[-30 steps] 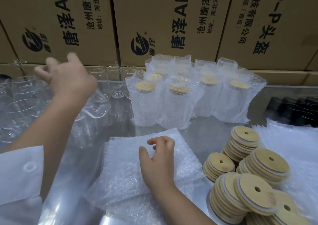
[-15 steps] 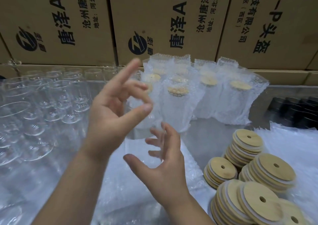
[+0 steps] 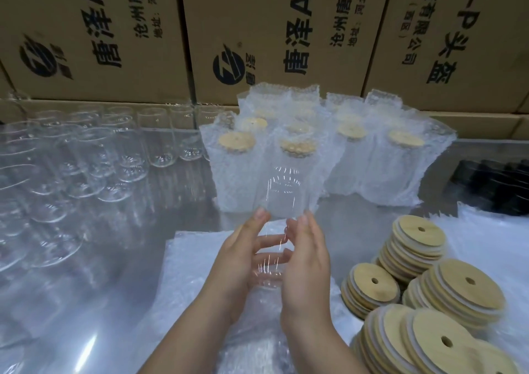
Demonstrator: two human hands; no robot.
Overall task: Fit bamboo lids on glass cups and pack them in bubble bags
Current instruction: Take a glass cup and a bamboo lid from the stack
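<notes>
I hold a clear glass cup (image 3: 282, 199) between both hands above the table, tilted with its base pointing away from me. My left hand (image 3: 237, 262) grips it from the left, its fingers showing through the glass. From the right, my right hand (image 3: 307, 265) holds the same cup. The cup has no lid on it. Below my hands lies a flat stack of bubble bags (image 3: 194, 259). Piles of round bamboo lids (image 3: 458, 287), each with a small hole, sit at the lower right.
Several lidded cups in bubble bags (image 3: 237, 173) stand in the middle at the back. Rows of bare glass cups (image 3: 86, 150) fill the left of the table. Printed cartons (image 3: 286, 30) form a wall behind. Black items (image 3: 492, 184) lie far right.
My left hand reached to the left-hand glasses, brought one cup to the middle, and my right hand rose off the bubble bags to take hold of it too.
</notes>
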